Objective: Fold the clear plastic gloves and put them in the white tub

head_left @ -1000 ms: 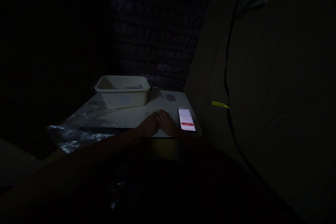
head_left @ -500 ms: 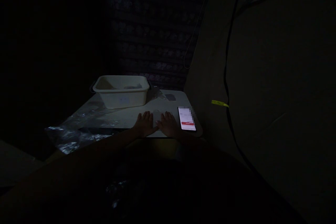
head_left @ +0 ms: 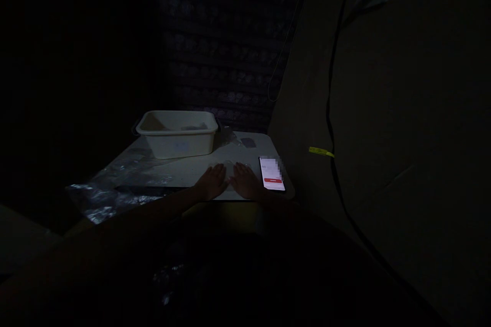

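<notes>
My left hand (head_left: 211,182) lies palm down near the front edge of the white table (head_left: 180,169), its fingers stretched forward. Beside it my right hand (head_left: 244,181) is also flat, fingers extended, with the thumbs close together. Under and between the hands is a thin, clear sheet or bag (head_left: 229,167), hard to make out in the dim light. Just right of my right hand lies a phone (head_left: 271,173) with a lit screen and a red bar on it.
A cream plastic tub (head_left: 180,144) stands at the table's back left, something dim inside. Crumpled clear plastic (head_left: 102,209) hangs over the left front edge. Behind the tub's right side lie more clear plastic (head_left: 229,135) and a small grey flat piece (head_left: 248,142). A black cable (head_left: 330,87) hangs along the right wall.
Both hands remain flat on the clear plastic; their fingers have shifted slightly, the left hand's a little to the right. Tub and phone stay in place.
</notes>
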### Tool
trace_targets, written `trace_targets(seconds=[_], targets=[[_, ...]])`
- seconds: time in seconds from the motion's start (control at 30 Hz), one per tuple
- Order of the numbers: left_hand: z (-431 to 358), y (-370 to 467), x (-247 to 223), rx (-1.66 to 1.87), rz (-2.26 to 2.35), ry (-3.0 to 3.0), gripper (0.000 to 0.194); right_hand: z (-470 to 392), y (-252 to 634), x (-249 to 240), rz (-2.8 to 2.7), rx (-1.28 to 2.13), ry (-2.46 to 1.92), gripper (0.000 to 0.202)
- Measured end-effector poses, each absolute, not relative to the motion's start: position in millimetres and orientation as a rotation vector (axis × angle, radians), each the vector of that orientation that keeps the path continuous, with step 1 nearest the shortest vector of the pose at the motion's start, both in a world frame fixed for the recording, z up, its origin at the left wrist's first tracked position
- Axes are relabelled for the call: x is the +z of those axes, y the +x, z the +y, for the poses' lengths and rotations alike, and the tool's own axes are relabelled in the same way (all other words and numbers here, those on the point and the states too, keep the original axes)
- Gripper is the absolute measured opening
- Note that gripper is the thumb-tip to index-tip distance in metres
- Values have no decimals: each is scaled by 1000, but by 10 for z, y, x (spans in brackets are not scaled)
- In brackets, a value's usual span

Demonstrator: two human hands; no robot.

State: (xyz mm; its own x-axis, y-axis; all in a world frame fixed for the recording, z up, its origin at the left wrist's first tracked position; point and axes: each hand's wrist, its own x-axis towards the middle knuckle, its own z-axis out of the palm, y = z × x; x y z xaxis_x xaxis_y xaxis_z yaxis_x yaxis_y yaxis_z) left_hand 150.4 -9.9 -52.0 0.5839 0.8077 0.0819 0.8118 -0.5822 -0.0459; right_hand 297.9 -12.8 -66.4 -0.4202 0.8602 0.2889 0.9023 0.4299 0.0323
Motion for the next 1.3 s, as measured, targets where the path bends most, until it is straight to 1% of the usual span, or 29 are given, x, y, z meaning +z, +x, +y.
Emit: trace_targets(seconds=[0.2,0.3,0.4,0.47,0.53,0.6,0.73,0.8,0.9,1.03,1.1,1.17,1.2,1.23,1.3], targets=[[-61,1416,-580,-45,-1590,-2620,68,-176,2980,-697,-2321,-296,-1748,63],[-37,1356,-543,-26,-1681,-2585,69,-175,2997,-661,-2299,-268,-1758,61],[-59,1315,-392,-124,-1557,-2625,62,-130,3056,-553,-2257,-191,-1720,55],[-116,1334,-241,-214,-1288,-2716,54,-85,3113,-457,-2195,-144,-1698,52],[-203,1401,-101,-177,-1118,-2786,39,-45,3170,-369,-2128,-111,-1683,51],[-297,1496,-19,-124,-1081,-2780,29,-24,3216,-308,-2084,-88,-1671,49],[-402,1650,-63,-61,-946,-2788,14,-47,3259,-277,-2052,-81,-1688,48],[-403,1687,-129,-25,-907,-2781,11,-74,3256,-291,-2062,-84,-1700,48],[-399,1723,-178,15,-902,-2788,13,-105,3233,-313,-2089,-78,-1709,46],[-408,1735,-81,-13,-971,-2818,14,-81,3220,-289,-2066,9,-1638,44],[-378,1684,21,-161,-1120,-2874,15,-38,3237,-248,-1994,156,-1553,42],[-313,1581,130,-467,-1355,-3038,16,9,3268,-194,-1850,396,-1457,40],[-273,1516,178,-704,-1509,-3135,13,26,3285,-167,-1756,548,-1410,41],[-234,1448,218,-1025,-1700,-3173,11,36,3301,-140,-1663,710,-1363,43],[-171,1319,262,-1677,-2021,-3063,13,26,3325,-92,-1534,1034,-1272,52]])
